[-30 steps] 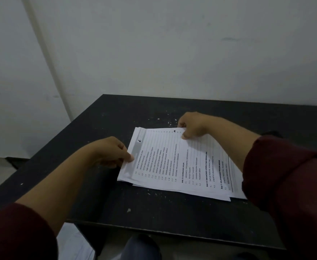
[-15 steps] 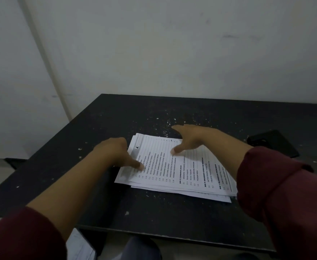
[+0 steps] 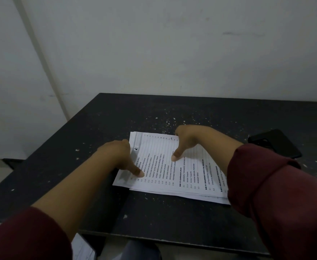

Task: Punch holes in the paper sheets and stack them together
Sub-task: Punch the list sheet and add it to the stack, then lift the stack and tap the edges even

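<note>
A stack of white printed paper sheets point(image 3: 172, 175) lies flat on the black table point(image 3: 116, 117), edges slightly uneven at the near side. My left hand point(image 3: 120, 156) rests on the stack's left edge, thumb pressing down on the top sheet. My right hand point(image 3: 187, 141) sits over the far edge, thumb pointing down onto the paper, fingers curled behind the edge. Neither hand lifts a sheet. A small punched hole shows near the far edge by my right hand.
A dark flat object point(image 3: 274, 143), perhaps a phone or case, lies at the right of the table. White paper flecks point(image 3: 165, 122) are scattered beyond the stack. A pale wall point(image 3: 153, 53) rises behind the table. The table's near edge point(image 3: 153, 239) runs below the stack.
Both hands moved from gripping the stack's edges to resting on top with thumbs pressing down. The stack shifted slightly and its edges look more aligned.
</note>
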